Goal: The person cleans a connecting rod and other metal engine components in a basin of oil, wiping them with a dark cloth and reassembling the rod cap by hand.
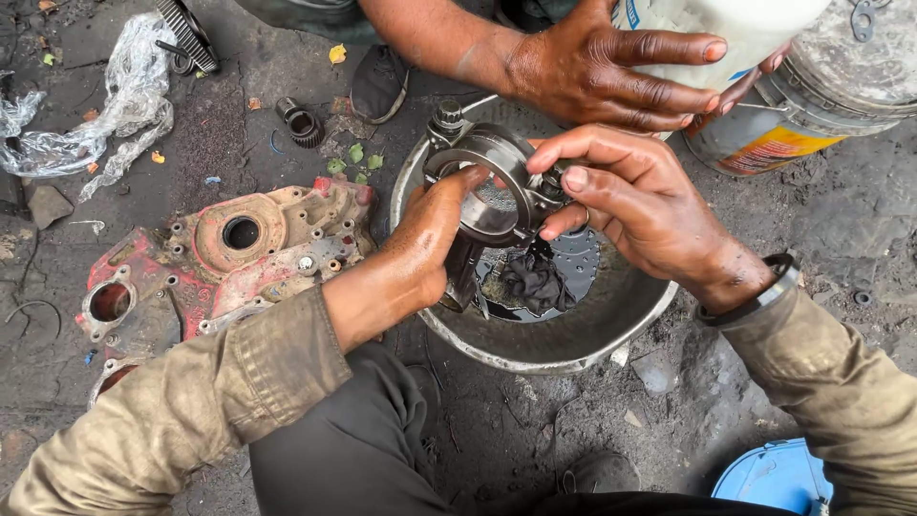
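My left hand [425, 244] grips a steel connecting rod [482, 172] by its shank, with the thumb on the big ring end. My right hand [630, 196] pinches the right side of the ring at its bolt. Both hold the part above a round metal basin [583, 339] with dark oily liquid and a black rag [535, 279] in it. Another person's hand [611, 67] reaches in from the top and holds a white plastic container [735, 33] just beyond the basin.
A red and rust-coloured engine cover [224, 263] lies on the dirty ground to the left. A small gear [303, 122], crumpled clear plastic [105, 105] and a toothed wheel [187, 33] lie further back. A metal can [812, 105] stands top right, a blue lid [778, 478] bottom right.
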